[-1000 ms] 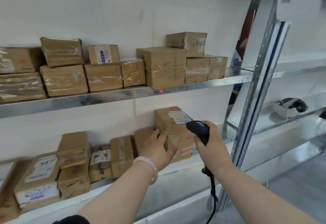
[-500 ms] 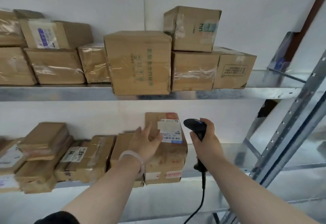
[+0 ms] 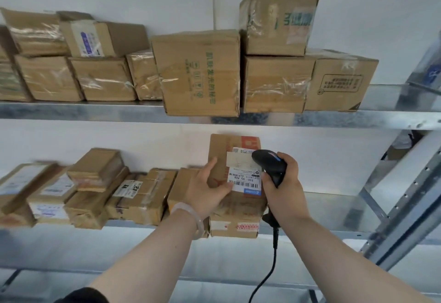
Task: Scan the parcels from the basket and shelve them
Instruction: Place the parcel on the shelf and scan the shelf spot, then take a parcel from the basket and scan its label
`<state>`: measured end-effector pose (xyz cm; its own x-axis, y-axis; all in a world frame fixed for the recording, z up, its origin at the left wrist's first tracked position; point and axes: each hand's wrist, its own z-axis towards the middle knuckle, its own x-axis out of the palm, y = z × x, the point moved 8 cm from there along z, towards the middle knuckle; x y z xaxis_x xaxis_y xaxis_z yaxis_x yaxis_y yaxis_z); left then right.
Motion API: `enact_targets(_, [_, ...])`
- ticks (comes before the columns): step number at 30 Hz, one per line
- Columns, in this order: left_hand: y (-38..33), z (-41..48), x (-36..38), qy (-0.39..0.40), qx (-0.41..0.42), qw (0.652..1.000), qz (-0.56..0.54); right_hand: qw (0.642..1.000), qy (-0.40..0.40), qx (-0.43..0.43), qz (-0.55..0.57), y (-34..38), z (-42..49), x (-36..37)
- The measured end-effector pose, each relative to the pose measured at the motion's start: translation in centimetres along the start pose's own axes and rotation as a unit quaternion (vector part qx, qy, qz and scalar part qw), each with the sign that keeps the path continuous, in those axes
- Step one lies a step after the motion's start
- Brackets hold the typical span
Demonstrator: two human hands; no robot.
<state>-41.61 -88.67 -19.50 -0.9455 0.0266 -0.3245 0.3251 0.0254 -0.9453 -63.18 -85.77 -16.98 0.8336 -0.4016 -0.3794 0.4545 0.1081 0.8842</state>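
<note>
A tall brown cardboard parcel (image 3: 235, 209) with a white shipping label stands on the lower metal shelf (image 3: 334, 209), at the right end of a row of parcels. My left hand (image 3: 207, 189) rests on its left front face, thumb lying just under the label. My right hand (image 3: 282, 189) grips a black corded barcode scanner (image 3: 268, 163), whose head sits right in front of the label's upper right corner. The basket is out of view.
Several brown parcels (image 3: 107, 193) fill the lower shelf to the left. The upper shelf (image 3: 358, 117) carries larger boxes (image 3: 198, 73), some stacked. A grey perforated upright (image 3: 405, 202) stands at the right. Bare shelf lies right of the tall parcel.
The view has come closer to the shelves. My right hand moved the scanner left, up against the label. My left hand stays on the parcel, thumb now under the label.
</note>
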Motion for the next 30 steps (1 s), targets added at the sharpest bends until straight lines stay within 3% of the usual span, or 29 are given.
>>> enact_targets(6, [-0.4,-4.7,-3.9,-0.05,0.049,0.998,0.005,0.997,-0.014,-0.076,0.018,4.0,-5.4,-0.2])
enact_targets(11, [0.7,-10.1,-9.9,-0.1,0.084,0.991,-0.015,0.993,0.019,-0.108,0.045,8.1,-10.2,2.8])
enact_targets(15, [2.6,-14.9,-16.2,-0.104,0.094,0.986,-0.087,0.985,0.041,-0.162,0.043,12.4,-14.7,7.0])
enact_targets(22, [7.3,-24.8,-29.0,-0.149,0.069,0.984,-0.069,0.961,0.15,-0.209,0.098,19.1,-23.4,17.3])
enact_targets(30, [13.2,-36.5,-41.3,-0.312,0.032,0.949,-0.042,0.916,0.272,-0.261,0.136,26.8,-33.9,28.1])
